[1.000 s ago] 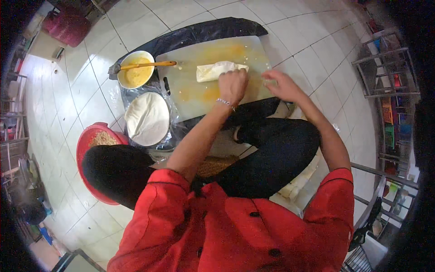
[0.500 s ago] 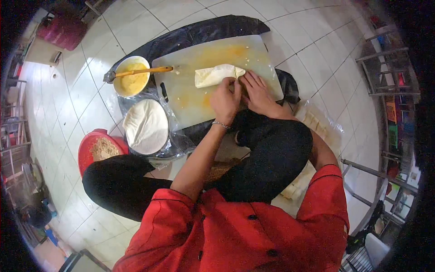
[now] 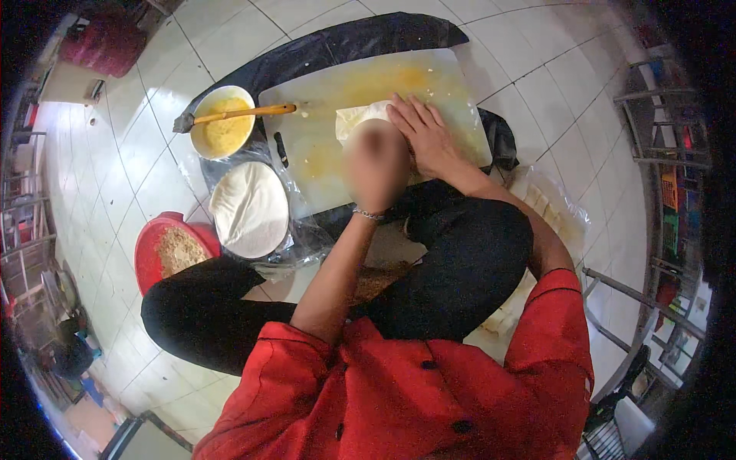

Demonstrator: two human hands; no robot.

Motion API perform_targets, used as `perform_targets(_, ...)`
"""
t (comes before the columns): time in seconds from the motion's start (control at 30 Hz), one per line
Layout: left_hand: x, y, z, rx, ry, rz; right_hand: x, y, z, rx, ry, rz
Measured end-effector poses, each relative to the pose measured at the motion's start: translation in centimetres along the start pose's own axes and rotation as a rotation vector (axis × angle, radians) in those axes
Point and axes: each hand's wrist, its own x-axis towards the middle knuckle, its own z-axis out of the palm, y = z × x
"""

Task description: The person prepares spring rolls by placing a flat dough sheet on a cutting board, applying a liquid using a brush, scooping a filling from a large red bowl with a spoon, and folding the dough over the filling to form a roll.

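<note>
On the pale cutting board [image 3: 307,184], stained with yellow smears, a whitish rolled wrapper [image 3: 350,119] lies partly covered by both hands. My right hand [image 3: 425,138] rests on its right end with the fingers stretched out. My left hand [image 3: 376,169] is over the roll's near side; a blur hides its fingers, so its grip is unclear. To the left, a stack of round white wrappers [image 3: 249,211] sits on clear plastic. Above that, a brush with a wooden handle [image 3: 261,110] lies across a white bowl [image 3: 197,138] of yellow liquid.
A red bowl [image 3: 146,257] of crumbly filling stands beside my left knee. A dark-handled knife [image 3: 281,149] lies at the board's left edge. Black plastic [image 3: 383,34] is spread under the board. Packed pale pieces in clear plastic [image 3: 548,203] lie right of my right knee.
My right hand has moved up and left onto the roll, its fingers now stretched over the right end. The left hand has shifted slightly, covering more of the roll.
</note>
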Motion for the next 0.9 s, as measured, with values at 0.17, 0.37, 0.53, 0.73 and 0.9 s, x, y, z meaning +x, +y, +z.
perform_targets(0.17,-0.7,-1.4,-2.9,0.081,0.033,0.087,0.1,0.0,-0.6,-0.065,-0.054,-0.005)
perform_targets(0.37,0.0,-2.8,-5.7,0.391,-0.044,0.188,-0.1,0.1,0.3,-0.029,-0.006,0.033)
perform_targets(0.53,0.6,-3.0,-5.9,0.521,-0.058,0.275,-0.4,0.2,0.4,-0.018,0.008,0.051)
perform_targets(0.73,1.8,-2.5,-5.7,0.526,-0.138,0.184,-0.7,0.2,0.4,0.046,0.129,0.009)
perform_targets(0.9,3.4,-2.4,-5.5,0.476,-0.105,0.291,-1.4,0.9,0.4,0.073,0.232,-0.080)
